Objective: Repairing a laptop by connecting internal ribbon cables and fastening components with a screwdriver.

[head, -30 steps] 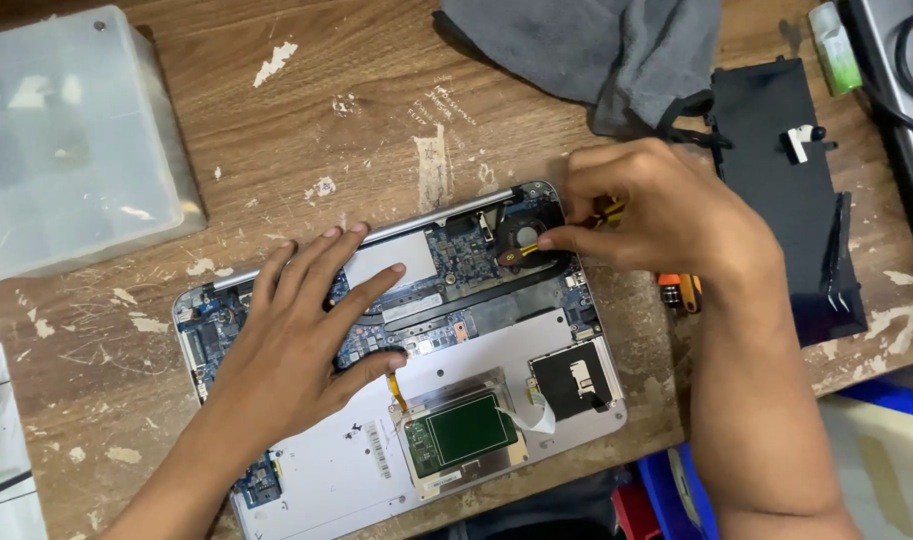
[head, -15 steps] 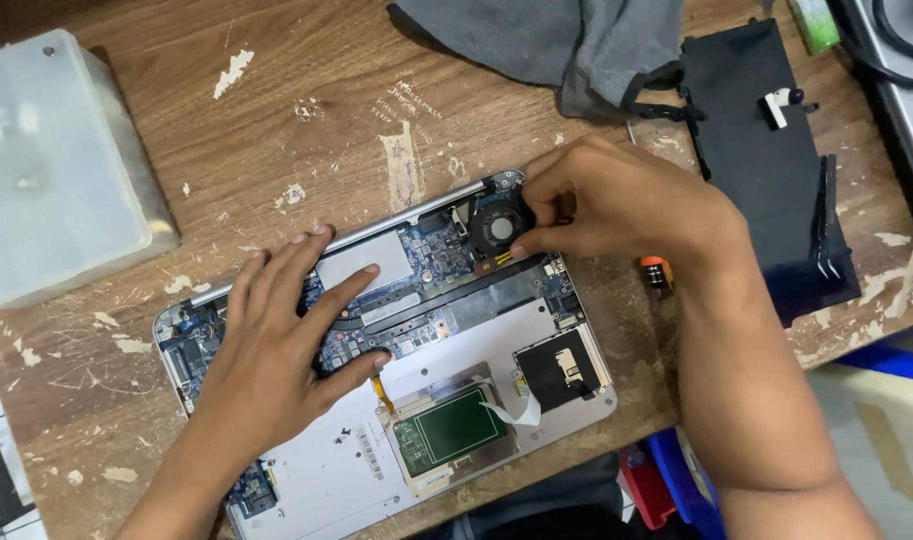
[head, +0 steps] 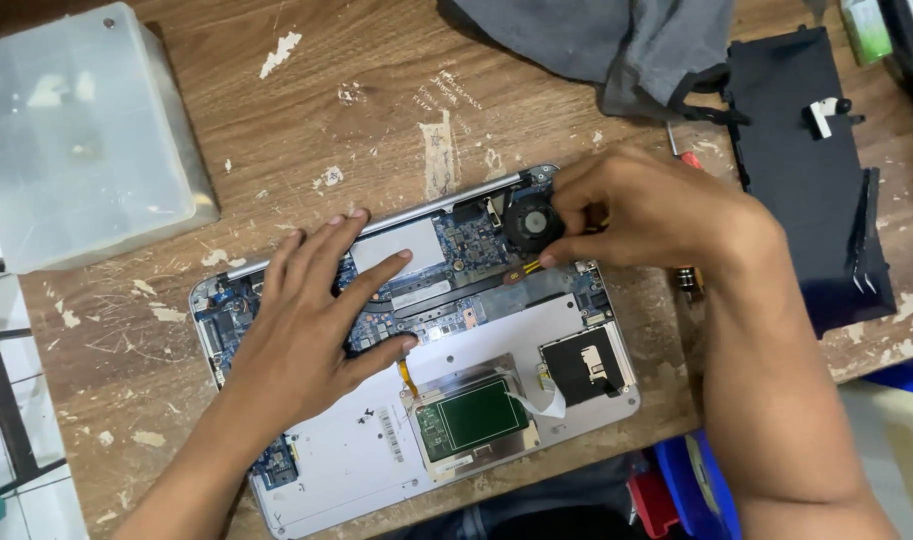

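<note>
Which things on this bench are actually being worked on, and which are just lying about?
In use:
- opened silver laptop with exposed circuit boards, pressed flat by the left hand
- round black cooling fan, at the right hand fingertips

Lying about:
- translucent plastic box
- crumpled grey cloth
- flat black rectangular panel
- worn wooden table

Left hand (head: 312,325) flat, fingers spread; right hand (head: 657,210) curled, fingers pinched.

Opened laptop (head: 417,400) at centre of table (head: 327,120). Plastic box (head: 77,140) behind it to the left. Cloth (head: 597,45) behind it to the right. Flat panel (head: 807,180) right of laptop. Fan (head: 532,225) in laptop's rear right corner.
</note>
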